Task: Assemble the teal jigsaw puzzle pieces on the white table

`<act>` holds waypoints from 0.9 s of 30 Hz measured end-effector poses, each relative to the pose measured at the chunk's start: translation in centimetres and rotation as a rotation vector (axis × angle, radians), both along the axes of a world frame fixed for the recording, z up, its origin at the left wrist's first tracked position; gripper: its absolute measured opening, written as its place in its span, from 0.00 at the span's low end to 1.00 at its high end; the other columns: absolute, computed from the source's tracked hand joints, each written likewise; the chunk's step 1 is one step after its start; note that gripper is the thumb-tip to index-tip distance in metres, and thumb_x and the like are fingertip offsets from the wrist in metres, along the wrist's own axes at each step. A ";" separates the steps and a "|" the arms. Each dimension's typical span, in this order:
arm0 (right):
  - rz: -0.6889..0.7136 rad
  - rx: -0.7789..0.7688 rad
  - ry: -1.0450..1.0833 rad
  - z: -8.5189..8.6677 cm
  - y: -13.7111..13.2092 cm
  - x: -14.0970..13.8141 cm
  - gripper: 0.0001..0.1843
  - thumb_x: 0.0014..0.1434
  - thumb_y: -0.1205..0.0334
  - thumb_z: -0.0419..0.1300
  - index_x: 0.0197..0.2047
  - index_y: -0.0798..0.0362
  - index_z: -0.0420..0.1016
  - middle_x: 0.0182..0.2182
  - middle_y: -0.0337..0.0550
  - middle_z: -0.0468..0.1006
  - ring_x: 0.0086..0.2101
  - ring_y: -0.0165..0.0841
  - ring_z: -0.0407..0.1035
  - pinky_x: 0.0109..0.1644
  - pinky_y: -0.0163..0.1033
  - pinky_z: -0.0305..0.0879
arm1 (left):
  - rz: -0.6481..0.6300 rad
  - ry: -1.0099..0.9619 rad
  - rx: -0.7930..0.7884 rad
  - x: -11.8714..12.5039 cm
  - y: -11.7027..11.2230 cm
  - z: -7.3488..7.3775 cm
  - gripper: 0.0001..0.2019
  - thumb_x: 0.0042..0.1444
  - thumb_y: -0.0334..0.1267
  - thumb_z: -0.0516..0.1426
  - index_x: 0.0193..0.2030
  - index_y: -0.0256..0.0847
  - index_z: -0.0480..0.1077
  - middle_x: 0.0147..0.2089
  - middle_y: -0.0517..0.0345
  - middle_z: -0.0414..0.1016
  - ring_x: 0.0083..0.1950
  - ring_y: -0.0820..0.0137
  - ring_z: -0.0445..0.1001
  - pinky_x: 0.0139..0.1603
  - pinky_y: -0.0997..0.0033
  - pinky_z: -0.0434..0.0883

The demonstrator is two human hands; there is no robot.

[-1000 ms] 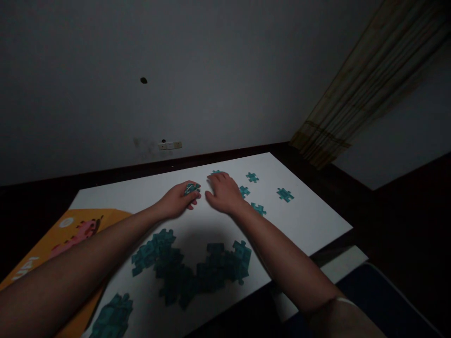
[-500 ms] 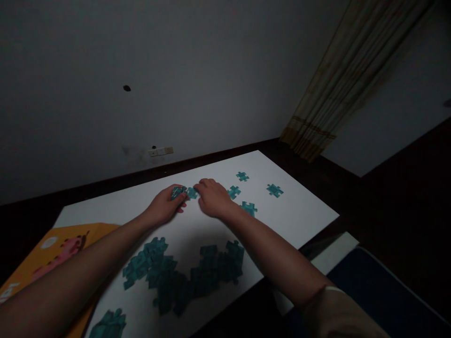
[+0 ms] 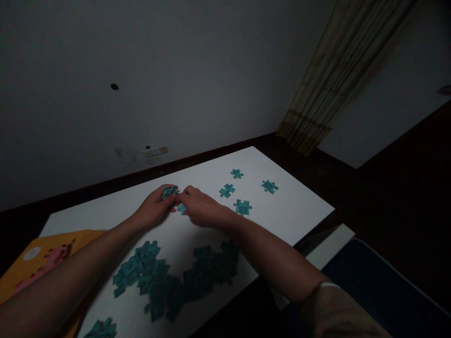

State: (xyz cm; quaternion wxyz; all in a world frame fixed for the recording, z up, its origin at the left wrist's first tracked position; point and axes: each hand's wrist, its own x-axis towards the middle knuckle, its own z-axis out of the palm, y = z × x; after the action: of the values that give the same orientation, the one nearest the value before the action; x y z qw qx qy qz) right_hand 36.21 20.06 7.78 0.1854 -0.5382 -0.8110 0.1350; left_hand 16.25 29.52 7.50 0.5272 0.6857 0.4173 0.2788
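My left hand (image 3: 157, 205) is closed around several teal jigsaw puzzle pieces (image 3: 170, 191), held just over the white tabletop. Right beside it, my right hand (image 3: 199, 206) has its fingers pinched together, their tips meeting the left thumb and the held pieces. A lighter teal puzzle piece (image 3: 181, 208) shows under the right fingers, partly covered by them. Nearer to me lies a large curved patch of teal puzzle pieces (image 3: 158, 277), in shadow; whether all of them are joined I cannot tell.
Loose puzzle pieces lie to the right, among them one nearest my right forearm (image 3: 243, 207) and one farther out (image 3: 269, 186). More pieces (image 3: 102, 328) sit at the near left. An orange printed sheet or box (image 3: 79, 238) is under my left forearm. The white table (image 3: 292, 211) ends before a wall.
My right hand has moved left against my left hand. The lighter piece between them now sits lower, under the right fingers. The whole view has shifted slightly.
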 end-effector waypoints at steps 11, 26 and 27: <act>-0.185 0.099 0.199 0.8 0.8 0.5 0.16 0.76 0.57 0.63 0.63 0.48 0.77 0.60 0.50 0.82 0.57 0.43 0.74 0.58 0.45 0.70 | -0.176 -0.161 -0.085 0.3 -0.6 -0.8 0.39 0.57 0.71 0.71 0.60 0.42 0.73 0.46 0.51 0.85 0.40 0.62 0.83 0.42 0.58 0.84; -0.708 -0.046 -0.132 -2.8 -12.8 22.4 0.26 0.76 0.63 0.57 0.73 0.53 0.79 0.72 0.61 0.76 0.71 0.54 0.69 0.75 0.59 0.64 | -0.287 0.286 0.353 2.5 -2.0 -0.3 0.22 0.67 0.64 0.63 0.42 0.47 0.69 0.34 0.59 0.80 0.36 0.62 0.74 0.40 0.65 0.68; -0.697 -0.036 -0.110 -3.0 -13.2 22.5 0.25 0.75 0.66 0.57 0.71 0.53 0.81 0.71 0.60 0.78 0.69 0.52 0.71 0.74 0.57 0.66 | -0.322 0.309 0.379 3.5 -1.9 0.3 0.22 0.66 0.64 0.63 0.42 0.47 0.70 0.34 0.59 0.79 0.37 0.62 0.74 0.40 0.65 0.68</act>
State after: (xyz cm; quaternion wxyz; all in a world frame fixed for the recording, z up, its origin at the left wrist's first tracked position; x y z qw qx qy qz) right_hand 58.76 6.83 4.75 0.1670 -0.7924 -0.5847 0.0489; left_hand 19.73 27.57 7.82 0.3574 0.8637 0.3189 0.1566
